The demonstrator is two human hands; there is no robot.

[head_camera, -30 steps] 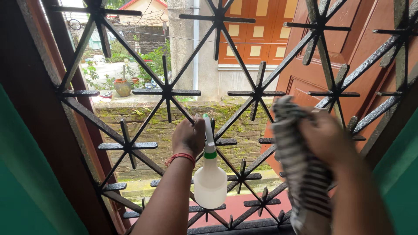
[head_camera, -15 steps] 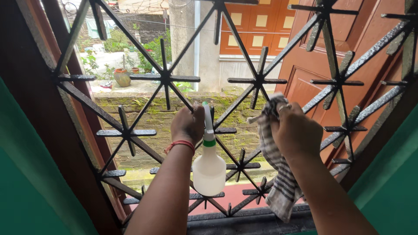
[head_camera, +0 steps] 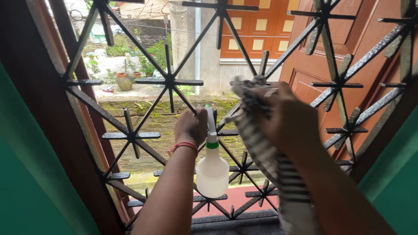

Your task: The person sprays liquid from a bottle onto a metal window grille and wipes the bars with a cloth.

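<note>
My left hand (head_camera: 190, 127) grips the head of a white spray bottle (head_camera: 212, 172) with a green collar, holding it against a diagonal bar of the black iron window grille (head_camera: 130, 135). The bottle hangs down from my fingers. My right hand (head_camera: 289, 116), blurred by motion, is closed on a grey-and-white striped cloth (head_camera: 260, 148) and presses it on the grille's star joint at upper middle. The cloth's loose end trails down past my forearm.
A brown wooden window frame (head_camera: 32, 104) and green wall (head_camera: 21, 191) stand on the left. An open reddish-brown shutter (head_camera: 361, 52) is outside at right. Beyond the grille are a mossy brick wall (head_camera: 159, 115), potted plants (head_camera: 124, 81) and an orange door.
My right hand has swept the cloth from the right part of the grille leftward and up to the middle star joint. The left hand and bottle have stayed put.
</note>
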